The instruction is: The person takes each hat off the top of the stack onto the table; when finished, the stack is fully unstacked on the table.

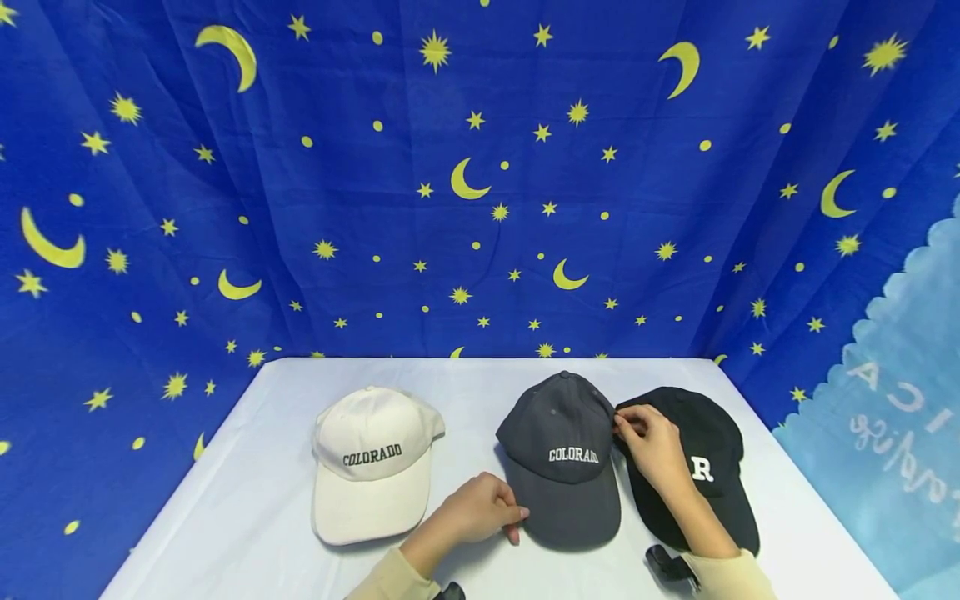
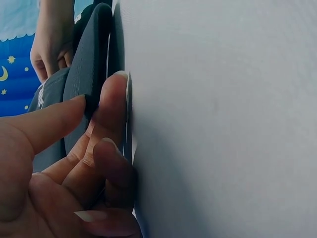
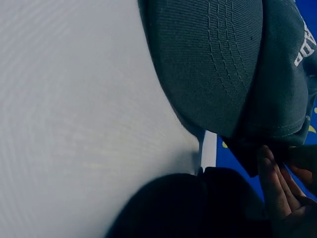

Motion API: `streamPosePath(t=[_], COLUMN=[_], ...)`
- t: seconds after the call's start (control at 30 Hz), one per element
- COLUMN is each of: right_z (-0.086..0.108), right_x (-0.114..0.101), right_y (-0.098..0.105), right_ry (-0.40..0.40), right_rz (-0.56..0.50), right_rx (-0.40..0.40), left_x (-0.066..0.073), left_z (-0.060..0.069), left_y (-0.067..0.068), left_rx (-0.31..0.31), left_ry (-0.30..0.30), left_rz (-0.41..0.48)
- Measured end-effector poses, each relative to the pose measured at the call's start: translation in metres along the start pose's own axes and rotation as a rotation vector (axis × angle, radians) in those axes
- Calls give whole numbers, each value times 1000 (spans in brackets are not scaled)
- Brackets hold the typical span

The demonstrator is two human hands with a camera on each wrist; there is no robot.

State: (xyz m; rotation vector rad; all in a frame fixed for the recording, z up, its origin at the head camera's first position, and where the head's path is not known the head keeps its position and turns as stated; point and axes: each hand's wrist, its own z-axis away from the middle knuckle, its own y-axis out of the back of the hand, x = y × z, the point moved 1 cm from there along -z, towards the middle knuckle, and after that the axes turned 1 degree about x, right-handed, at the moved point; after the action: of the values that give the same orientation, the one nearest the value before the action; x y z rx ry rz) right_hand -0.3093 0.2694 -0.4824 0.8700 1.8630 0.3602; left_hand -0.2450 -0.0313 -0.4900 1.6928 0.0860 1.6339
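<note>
A dark grey cap point(image 1: 564, 500) lettered COLORADO lies on the white table, its brim toward the person. My left hand point(image 1: 483, 508) pinches the brim's left edge between thumb and fingers; the left wrist view shows the thumb on top of the brim point(image 2: 81, 74) and a fingertip at its edge. At the cap's right side, my right hand point(image 1: 656, 442) pinches the lower rim of the crown, as the right wrist view also shows near the crown point(image 3: 280, 94). Beneath the right forearm lies a black cap point(image 1: 720, 425) with a white R.
To the left rests a cream cap point(image 1: 371, 492) with dark COLORADO lettering. Behind the white table point(image 1: 468, 383) hangs a blue cloth point(image 1: 420, 208) with yellow moons and stars. A light blue cloth point(image 1: 900, 333) hangs at the right.
</note>
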Motion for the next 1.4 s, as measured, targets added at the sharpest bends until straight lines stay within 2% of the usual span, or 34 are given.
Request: streamPosePath(t=[0.3, 0.57, 0.9, 1.4], right_z=[0, -2, 0, -2], right_x=[3, 1, 8, 13], right_y=[6, 14, 16, 17], right_ry=[4, 31, 1, -41], right_rz=[-2, -3, 61, 74], right_rx=[13, 40, 30, 7], left_x=[5, 9, 9, 10], left_z=[-3, -7, -13, -19], left_y=[-3, -3, -8, -11], left_rx=[33, 35, 41, 57], left_ry=[24, 18, 14, 20], left_rz=[-70, -66, -79, -128])
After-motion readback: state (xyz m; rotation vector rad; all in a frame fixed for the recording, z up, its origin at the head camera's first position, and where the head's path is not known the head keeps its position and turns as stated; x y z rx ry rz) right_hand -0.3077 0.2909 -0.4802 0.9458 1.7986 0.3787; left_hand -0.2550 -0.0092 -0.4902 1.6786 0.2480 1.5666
